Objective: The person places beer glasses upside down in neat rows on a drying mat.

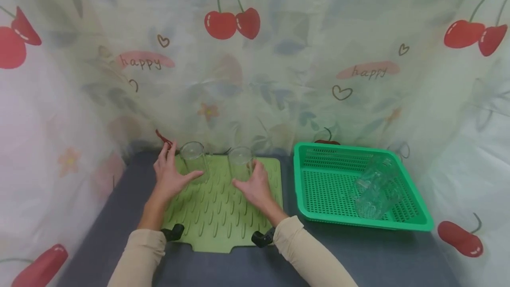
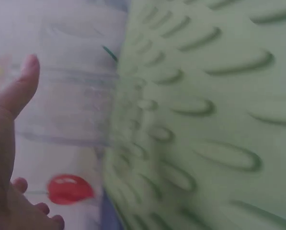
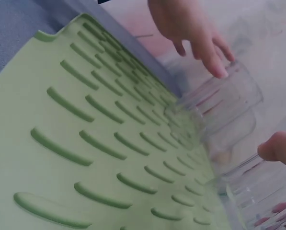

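Note:
Two clear glass mugs stand upside down or upright, I cannot tell which, near the back of a light green ridged drying mat. Around the right glass mug curl the thumb and fingers of my right hand. My left hand is spread beside the left glass mug, thumb in front and fingers to its left. In the left wrist view the left hand has its thumb and fingers apart. The right wrist view shows the left thumb close to the left mug's rim; contact is unclear.
A green plastic basket stands right of the mat, with clear glass mugs lying in its right half. The dark grey tabletop runs under both. A cherry-patterned curtain hangs close behind and at the sides.

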Motion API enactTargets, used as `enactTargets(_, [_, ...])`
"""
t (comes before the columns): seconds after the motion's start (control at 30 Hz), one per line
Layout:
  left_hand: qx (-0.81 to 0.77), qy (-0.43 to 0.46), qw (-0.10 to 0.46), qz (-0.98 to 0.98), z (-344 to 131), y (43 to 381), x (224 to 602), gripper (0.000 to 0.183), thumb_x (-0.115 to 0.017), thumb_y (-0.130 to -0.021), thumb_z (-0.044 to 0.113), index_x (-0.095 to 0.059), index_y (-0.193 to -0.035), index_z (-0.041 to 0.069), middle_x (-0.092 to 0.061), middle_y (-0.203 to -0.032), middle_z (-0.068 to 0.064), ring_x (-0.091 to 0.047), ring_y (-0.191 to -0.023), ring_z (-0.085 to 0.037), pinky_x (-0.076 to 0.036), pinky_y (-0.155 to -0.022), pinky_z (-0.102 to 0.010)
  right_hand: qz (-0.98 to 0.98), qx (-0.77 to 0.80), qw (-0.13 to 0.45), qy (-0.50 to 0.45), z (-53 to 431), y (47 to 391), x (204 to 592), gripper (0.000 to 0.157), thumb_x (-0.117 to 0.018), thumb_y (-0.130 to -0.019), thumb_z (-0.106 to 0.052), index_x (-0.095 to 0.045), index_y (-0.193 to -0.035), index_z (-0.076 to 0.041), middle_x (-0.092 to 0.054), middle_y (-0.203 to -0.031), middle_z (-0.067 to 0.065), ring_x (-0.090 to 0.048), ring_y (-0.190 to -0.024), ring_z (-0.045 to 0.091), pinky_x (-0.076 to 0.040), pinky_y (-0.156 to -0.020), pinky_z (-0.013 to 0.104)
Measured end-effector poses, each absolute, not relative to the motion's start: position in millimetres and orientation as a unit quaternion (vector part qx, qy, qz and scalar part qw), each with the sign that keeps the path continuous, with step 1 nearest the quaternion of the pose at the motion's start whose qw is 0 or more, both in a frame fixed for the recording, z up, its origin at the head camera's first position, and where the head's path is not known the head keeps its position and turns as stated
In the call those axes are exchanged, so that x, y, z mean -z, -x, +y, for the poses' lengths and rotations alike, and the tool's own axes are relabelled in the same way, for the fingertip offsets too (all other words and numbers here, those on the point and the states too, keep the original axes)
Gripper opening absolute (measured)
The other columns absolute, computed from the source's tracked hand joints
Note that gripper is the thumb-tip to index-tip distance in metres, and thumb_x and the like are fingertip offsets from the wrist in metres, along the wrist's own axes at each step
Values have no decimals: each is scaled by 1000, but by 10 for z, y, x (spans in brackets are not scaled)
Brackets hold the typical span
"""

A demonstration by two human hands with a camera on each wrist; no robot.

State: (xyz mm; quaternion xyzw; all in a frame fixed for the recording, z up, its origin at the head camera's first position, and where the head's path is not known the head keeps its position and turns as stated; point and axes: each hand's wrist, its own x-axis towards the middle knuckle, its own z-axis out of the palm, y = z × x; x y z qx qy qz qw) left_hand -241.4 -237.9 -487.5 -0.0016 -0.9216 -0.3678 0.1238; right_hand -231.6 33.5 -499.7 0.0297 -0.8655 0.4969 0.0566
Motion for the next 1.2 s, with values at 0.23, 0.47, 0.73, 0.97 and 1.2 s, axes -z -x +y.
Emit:
enactTargets(0.23, [359,-33,84,-929,-2613,2467,5168,118,-83,-81,53,-14,-165,9,-12,-169,-27,-10,-153,-52,-9,-119,-72,-862,-500,86,-6,277,2463,5098,90,-85,-78,-28,-38,-149,1,-53,-139,21,-55,-127,36,-50,-106,50])
enactTargets(0.47, [349,-91,-19,-932,-2692,2423,5378,114,-76,-81,65,-20,-164,9,-8,-169,-28,-3,-152,-55,-14,-115,-78,-846,-523,107,-2,202,2565,5243,90,-86,-78,-24,-37,-149,2,-51,-141,22,-54,-130,37,-48,-111,51])
enactTargets(0.73, [312,-67,-33,-947,-2741,2425,5541,113,-76,-78,70,-27,-161,11,-10,-167,-30,-4,-151,-58,-13,-114,-79,-868,-482,119,-8,270,2714,5352,91,-86,-80,-28,-36,-150,2,-52,-139,21,-55,-130,37,-47,-112,49])
enactTargets(0.97, [310,-68,-42,-947,-2714,2386,5477,111,-79,-79,63,-28,-160,7,-8,-167,-31,-1,-152,-58,-8,-117,-78,-875,-476,82,-13,306,2764,5329,91,-85,-82,-29,-33,-151,2,-49,-144,23,-53,-134,39,-46,-114,49])
enactTargets(1.2, [307,-73,-50,-947,-2672,2380,5479,109,-78,-81,62,-27,-162,9,-6,-169,-28,2,-154,-56,-6,-119,-76,-899,-435,54,-4,374,2753,5286,85,-86,-81,-33,-38,-144,-2,-54,-135,19,-59,-126,37,-51,-107,48])
